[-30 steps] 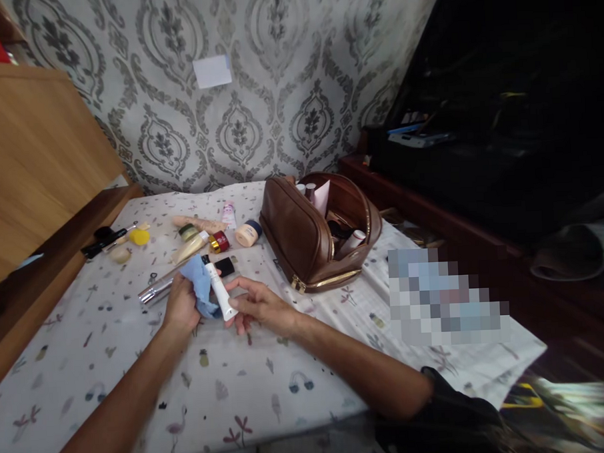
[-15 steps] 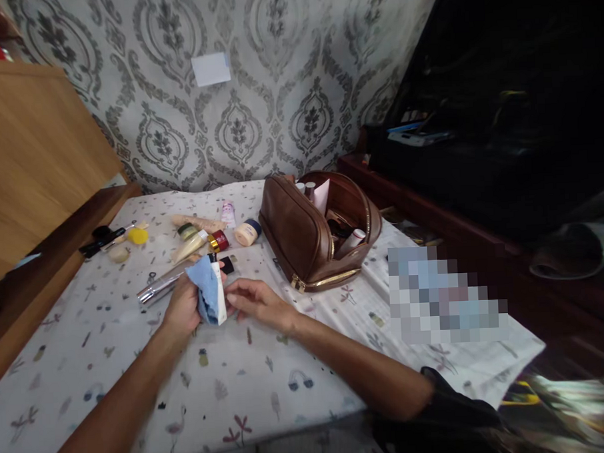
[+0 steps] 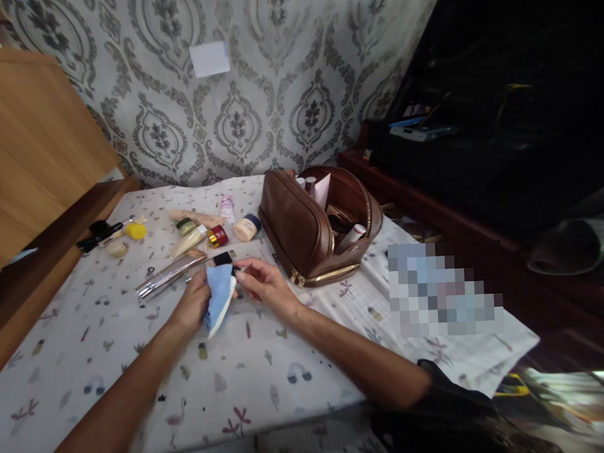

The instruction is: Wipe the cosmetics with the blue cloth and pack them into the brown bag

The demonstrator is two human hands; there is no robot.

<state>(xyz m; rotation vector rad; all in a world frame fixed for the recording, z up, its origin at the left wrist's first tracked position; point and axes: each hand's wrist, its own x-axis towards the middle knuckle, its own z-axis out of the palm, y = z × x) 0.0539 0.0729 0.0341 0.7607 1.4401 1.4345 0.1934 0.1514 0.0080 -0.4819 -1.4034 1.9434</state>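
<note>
My left hand (image 3: 192,305) is closed around a small blue cloth (image 3: 219,293) with a white edge, held just above the patterned tablecloth. At the cloth's upper right corner, the fingertips of my right hand (image 3: 267,285) pinch together by a small dark bit that is too small to name. Close behind my left hand lies a shiny silver tube (image 3: 169,276). A small bottle with a black cap (image 3: 222,259) lies just behind the blue cloth, partly hidden. Right of my hands stands a brown cosmetic bag (image 3: 295,227), unzipped, with several bottles inside.
Behind my hands lie a cream tube (image 3: 188,242), a red jar with a gold band (image 3: 217,236), a jar with a dark blue lid (image 3: 246,227) and a pink tube (image 3: 227,208). A yellow round item (image 3: 136,230) lies farther left, near dark brushes (image 3: 102,236). A patterned wall (image 3: 237,122) rises behind.
The blue cloth has turned, so its white edge now slants. My right hand has moved up to its top corner. The view has shifted slightly.
</note>
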